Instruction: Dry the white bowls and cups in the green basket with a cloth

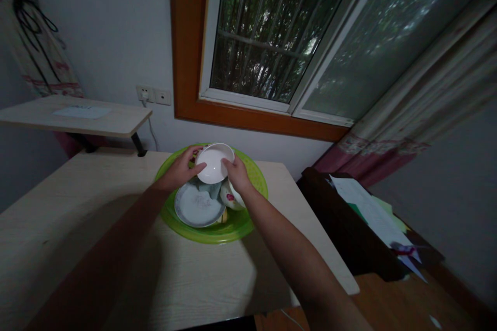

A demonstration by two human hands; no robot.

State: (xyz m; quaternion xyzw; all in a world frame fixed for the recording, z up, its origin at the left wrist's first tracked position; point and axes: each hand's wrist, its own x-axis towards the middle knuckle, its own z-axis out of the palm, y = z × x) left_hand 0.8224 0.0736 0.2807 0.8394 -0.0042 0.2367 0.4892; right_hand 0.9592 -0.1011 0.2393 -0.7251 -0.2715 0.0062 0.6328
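Note:
A white bowl [215, 164], tilted toward me, is held over a green plastic basin [217, 238]. My left hand [181, 168] grips its left rim, thumb inside the bowl. On the opposite rim, my right hand [236, 171] is closed with its thumb also inside. Below them in the basin lies a pale plate [199, 206] with a faint pattern. Beside the plate is another bowl [230, 197] with a red flower, partly covered by my right hand. A greyish-blue cloth [212, 189] shows between the plate and the bowls.
The basin stands on a pale wooden table [97, 248]. A raised shelf [128, 126] bearing a paper is at the back left. Behind are a window [267, 51] and wall sockets [153, 95]. Right of the table, papers [365, 207] lie on a dark piece of furniture [341, 232].

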